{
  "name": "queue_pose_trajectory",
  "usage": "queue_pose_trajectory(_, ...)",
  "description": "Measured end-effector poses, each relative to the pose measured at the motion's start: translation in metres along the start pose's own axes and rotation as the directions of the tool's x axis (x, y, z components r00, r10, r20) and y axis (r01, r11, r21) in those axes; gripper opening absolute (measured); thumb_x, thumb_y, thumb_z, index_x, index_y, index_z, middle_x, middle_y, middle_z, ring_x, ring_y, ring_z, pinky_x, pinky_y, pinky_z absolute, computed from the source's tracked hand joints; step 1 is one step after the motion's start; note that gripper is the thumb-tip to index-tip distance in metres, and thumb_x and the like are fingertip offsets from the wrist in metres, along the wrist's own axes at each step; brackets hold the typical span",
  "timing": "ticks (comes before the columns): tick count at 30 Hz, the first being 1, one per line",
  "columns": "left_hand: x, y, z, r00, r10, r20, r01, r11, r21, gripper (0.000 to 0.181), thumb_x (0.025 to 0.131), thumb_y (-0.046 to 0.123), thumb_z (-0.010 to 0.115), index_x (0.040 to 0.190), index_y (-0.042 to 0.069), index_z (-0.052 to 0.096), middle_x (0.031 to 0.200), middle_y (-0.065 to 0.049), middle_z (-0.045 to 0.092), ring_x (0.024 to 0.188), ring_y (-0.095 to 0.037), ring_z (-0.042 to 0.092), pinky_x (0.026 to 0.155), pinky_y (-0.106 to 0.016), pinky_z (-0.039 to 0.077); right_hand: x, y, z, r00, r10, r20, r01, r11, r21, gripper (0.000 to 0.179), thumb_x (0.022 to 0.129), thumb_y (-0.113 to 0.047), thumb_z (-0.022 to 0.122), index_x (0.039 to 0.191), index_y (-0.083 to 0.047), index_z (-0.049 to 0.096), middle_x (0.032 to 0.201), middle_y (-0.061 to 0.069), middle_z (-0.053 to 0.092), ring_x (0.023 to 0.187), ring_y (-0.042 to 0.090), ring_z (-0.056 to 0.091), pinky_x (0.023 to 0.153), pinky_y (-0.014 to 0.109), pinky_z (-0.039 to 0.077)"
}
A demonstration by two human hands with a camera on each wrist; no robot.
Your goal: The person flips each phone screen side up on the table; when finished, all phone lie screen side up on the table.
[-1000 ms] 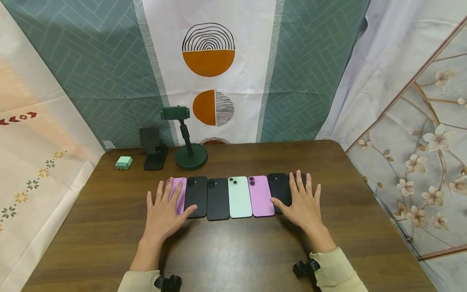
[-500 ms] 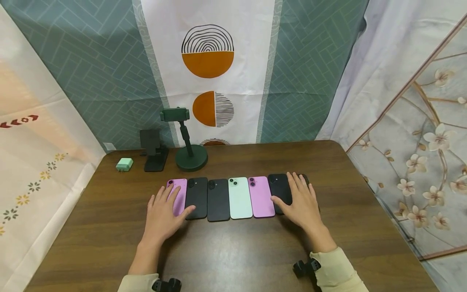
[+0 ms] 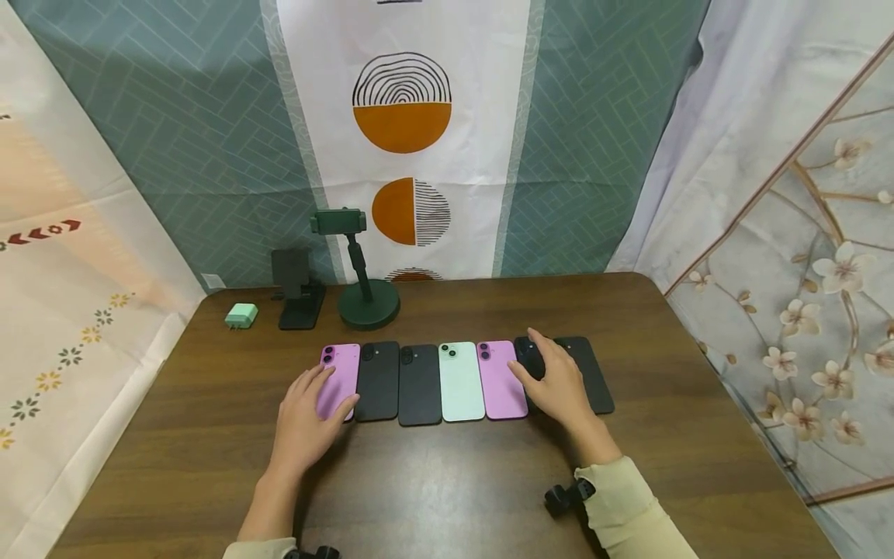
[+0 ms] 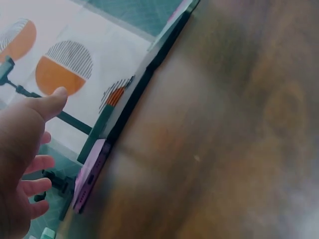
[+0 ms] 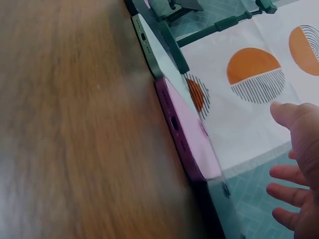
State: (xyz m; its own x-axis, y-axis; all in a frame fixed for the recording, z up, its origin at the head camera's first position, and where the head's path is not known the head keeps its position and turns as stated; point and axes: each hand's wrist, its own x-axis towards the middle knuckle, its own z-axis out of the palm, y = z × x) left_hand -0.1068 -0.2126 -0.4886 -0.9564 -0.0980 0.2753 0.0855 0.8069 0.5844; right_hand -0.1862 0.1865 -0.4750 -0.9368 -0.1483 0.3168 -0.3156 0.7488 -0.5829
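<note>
Air is all that we are holding: our left hand [image 3: 303,423] is hovering relaxed, fingers loosely bent and apart, above a round-cornered pink phone [image 3: 346,363] at the row's left end, and our right hand [image 3: 561,390] is hanging just as loose over a round-cornered black phone [image 3: 525,351], second from the right end. Our right thumb is pointing toward the edge of a second pink phone [image 3: 501,388] with two lenses. In both wrist views gaps are showing between fingers and phones.

Between the hands, a charcoal black phone [image 3: 378,388], a dark grey phone [image 3: 420,392] and a pale mint phone [image 3: 462,388] are lying flat, backs up; another black phone [image 3: 594,380] is closing the row at the right. All seven are resting side by side on the dark brown wooden table [image 3: 447,497].

With edges this close, we are risking a chain of nudges if a thumb dips or a palm sweeps sideways. Smooth backs are probably offering little grip, so a one-sided pinch could be twisting a phone askew.

Farther back, a dark green round-based stand [image 3: 369,304], a black folding stand [image 3: 302,309] and a mint-green plastic charger [image 3: 240,315] are standing; an overlong left reach could be toppling the taller one.
</note>
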Motion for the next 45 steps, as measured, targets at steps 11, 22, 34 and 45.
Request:
queue_pose_trajectory(11, -0.012, -0.014, 0.003, 0.998, 0.012, -0.057, -0.014, 0.999, -0.038, 0.065, 0.086, 0.034, 0.082, 0.135, -0.002, 0.06, 0.144, -0.025, 0.051, 0.133, -0.046, 0.044, 0.107, -0.066, 0.035, 0.019, -0.008, 0.021, 0.999, -0.043, 0.009, 0.042, 0.99, 0.135, 0.06, 0.092, -0.03, 0.075, 0.141, -0.001, 0.056, 0.138, 0.018, 0.061, 0.13, 0.037, 0.055, 0.108, 0.059, 0.041)
queue_pose_trajectory(22, -0.019, -0.021, 0.004, 0.996, -0.008, -0.086, 0.002, 0.998, -0.067, 0.063, 0.082, 0.024, 0.087, 0.131, -0.006, 0.062, 0.137, -0.028, 0.054, 0.126, -0.048, 0.051, 0.103, -0.064, 0.04, 0.037, -0.029, 0.043, 0.996, -0.058, 0.074, 0.038, 0.969, 0.243, 0.056, 0.094, -0.03, 0.074, 0.141, -0.005, 0.057, 0.139, 0.013, 0.06, 0.132, 0.033, 0.053, 0.11, 0.055, 0.04)
queue_pose_trajectory(34, -0.024, -0.023, 0.006, 0.992, -0.123, -0.02, 0.121, 0.99, -0.068, 0.065, 0.084, 0.028, 0.085, 0.132, -0.009, 0.061, 0.141, -0.027, 0.052, 0.131, -0.047, 0.049, 0.108, -0.062, 0.038, 0.056, -0.052, 0.076, 0.99, -0.067, 0.126, 0.019, 0.937, 0.349, 0.052, 0.096, -0.029, 0.072, 0.139, -0.003, 0.059, 0.136, 0.011, 0.063, 0.128, 0.028, 0.058, 0.104, 0.047, 0.049)
queue_pose_trajectory(45, -0.02, -0.024, 0.007, 0.997, -0.076, -0.006, 0.075, 0.995, -0.065, 0.067, 0.08, 0.026, 0.088, 0.128, -0.012, 0.062, 0.142, -0.032, 0.051, 0.135, -0.049, 0.043, 0.111, -0.063, 0.034, 0.071, -0.072, 0.104, 0.974, -0.142, 0.176, 0.074, 0.936, 0.343, 0.05, 0.097, -0.029, 0.07, 0.136, 0.0, 0.06, 0.133, 0.013, 0.065, 0.124, 0.029, 0.06, 0.104, 0.047, 0.048)
